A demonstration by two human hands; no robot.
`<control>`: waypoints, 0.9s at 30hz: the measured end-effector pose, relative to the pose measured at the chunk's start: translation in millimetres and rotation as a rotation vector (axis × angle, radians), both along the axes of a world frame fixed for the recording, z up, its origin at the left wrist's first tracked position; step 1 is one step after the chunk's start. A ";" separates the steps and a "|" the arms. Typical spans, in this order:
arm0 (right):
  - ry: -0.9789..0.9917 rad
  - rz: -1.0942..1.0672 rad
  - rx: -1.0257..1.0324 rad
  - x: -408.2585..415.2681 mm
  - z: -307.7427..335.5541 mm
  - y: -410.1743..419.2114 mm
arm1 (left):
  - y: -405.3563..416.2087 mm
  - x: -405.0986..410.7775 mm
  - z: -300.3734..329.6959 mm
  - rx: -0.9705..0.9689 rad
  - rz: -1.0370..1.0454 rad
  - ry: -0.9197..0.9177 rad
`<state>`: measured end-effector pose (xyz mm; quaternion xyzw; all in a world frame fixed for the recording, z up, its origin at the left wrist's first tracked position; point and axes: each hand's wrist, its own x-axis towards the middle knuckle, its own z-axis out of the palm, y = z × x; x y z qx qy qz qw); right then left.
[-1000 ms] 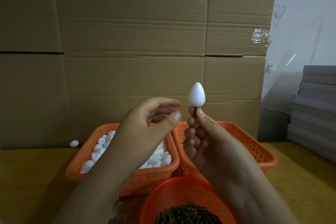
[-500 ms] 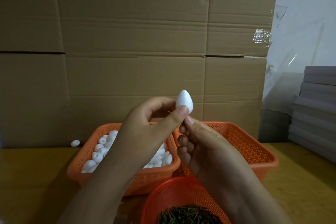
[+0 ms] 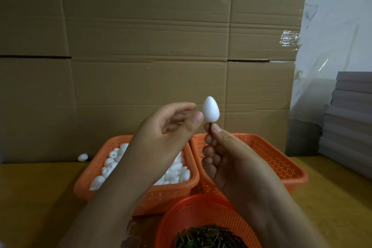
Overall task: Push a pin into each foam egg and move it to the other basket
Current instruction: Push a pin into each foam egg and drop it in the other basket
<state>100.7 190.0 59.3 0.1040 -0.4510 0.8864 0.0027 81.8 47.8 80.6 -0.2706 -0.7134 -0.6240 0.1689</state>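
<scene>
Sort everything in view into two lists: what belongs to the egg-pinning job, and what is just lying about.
Part of the job:
- foam egg on a pin, pinched by the right hand
- left hand, thumb by the egg
- left basket of eggs
- right basket
- round basket of pins

Lying about:
- stray egg on the table
- cardboard boxes
- grey stack

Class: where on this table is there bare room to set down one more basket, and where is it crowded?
Bare tabletop lies left of the egg basket, near one stray egg. More lies right of the empty basket, before the grey stack. The centre, around the pin basket, is crowded.
</scene>
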 end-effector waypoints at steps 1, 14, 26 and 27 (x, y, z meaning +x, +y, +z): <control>-0.007 -0.027 -0.010 -1.6 0.3 4.3 | -1.4 -0.3 0.5 0.009 0.021 0.007; -0.082 -0.786 1.206 -68.6 -57.5 81.0 | -19.1 -6.5 5.7 0.077 0.154 0.054; -0.353 -0.284 1.905 -129.0 -66.1 79.5 | -28.8 -5.3 10.8 0.070 0.187 0.079; -0.356 -0.258 1.923 -130.5 -65.8 79.1 | -29.0 -5.7 10.6 0.063 0.190 0.078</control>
